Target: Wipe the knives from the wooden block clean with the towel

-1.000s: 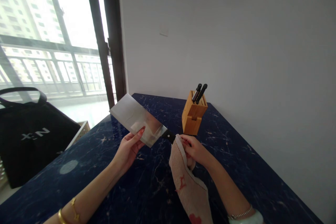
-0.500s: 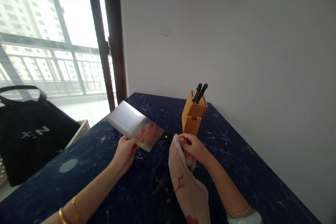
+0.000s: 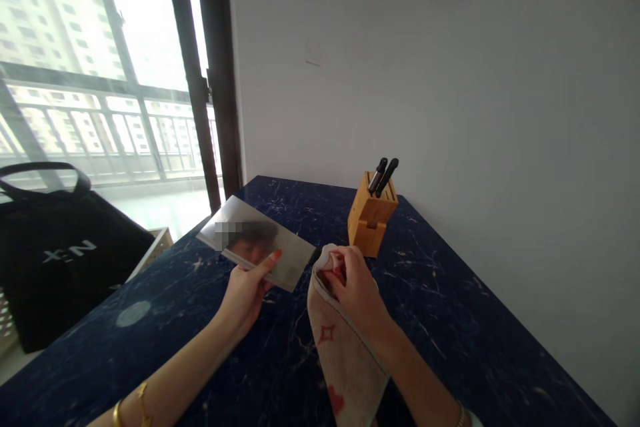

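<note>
My left hand grips the broad, shiny blade of a cleaver along its lower edge, thumb on the near face. The cleaver is held above the table, blade to the left and dark handle to the right. Most of that handle is hidden by a beige cloth with red patterns. My right hand is closed on the cloth, bunching it around the handle, and the rest of the cloth hangs down toward me. Whether the fingers also press on the handle itself is hidden.
A wooden knife block holding two black-handled knives stands beyond my right hand on the dark blue marbled table. A black bag is left of the table, near a window. A grey wall rises behind.
My right hand has shifted slightly left with the cloth and turned, covering more of the cleaver's handle. The blade has tilted a little, still in my left hand.
</note>
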Motion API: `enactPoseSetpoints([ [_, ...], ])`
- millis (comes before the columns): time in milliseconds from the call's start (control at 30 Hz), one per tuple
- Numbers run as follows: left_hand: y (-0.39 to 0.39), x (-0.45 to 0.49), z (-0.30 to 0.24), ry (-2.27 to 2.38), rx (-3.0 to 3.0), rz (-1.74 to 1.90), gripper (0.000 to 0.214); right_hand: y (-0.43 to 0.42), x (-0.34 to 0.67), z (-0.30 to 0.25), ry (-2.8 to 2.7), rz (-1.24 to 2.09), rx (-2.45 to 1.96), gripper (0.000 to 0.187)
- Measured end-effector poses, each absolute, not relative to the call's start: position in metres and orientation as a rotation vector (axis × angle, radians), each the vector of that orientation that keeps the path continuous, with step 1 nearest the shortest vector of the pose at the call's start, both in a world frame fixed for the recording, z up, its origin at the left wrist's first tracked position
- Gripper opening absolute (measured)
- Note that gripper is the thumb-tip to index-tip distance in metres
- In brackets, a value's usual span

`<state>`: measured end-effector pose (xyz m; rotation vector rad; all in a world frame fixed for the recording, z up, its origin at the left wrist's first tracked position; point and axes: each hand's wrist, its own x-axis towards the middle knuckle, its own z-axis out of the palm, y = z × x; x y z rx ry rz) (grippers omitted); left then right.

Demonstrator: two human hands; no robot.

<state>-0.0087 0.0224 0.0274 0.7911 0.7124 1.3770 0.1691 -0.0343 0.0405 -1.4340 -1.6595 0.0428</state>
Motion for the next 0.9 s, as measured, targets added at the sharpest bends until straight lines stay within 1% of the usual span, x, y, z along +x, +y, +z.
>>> enactPoseSetpoints([
  [200,0.014,-0.002,0.029,0.669,0.839,1.353,0.042,-0.038,0.153,0.037,-1.651,-0.012,-1.42,0.013],
  [333,0.01,-0.001,0.031,0.663,0.833,1.359,0.045,-0.038,0.15,0.038,-1.688,-0.063,-1.401,0.021],
  [500,0.009,-0.001,0.03,0.668,0.83,1.352,0.04,-0.037,0.152,0.039,-1.751,-0.065,-1.409,0.017],
  [767,0.007,0.0,0.033,0.68,0.854,1.36,0.043,-0.041,0.156,0.046,-1.62,0.016,-1.405,0.018],
  [900,0.007,-0.001,0.032,0.672,0.872,1.347,0.042,-0.042,0.151,0.044,-1.683,-0.043,-1.425,0.019],
])
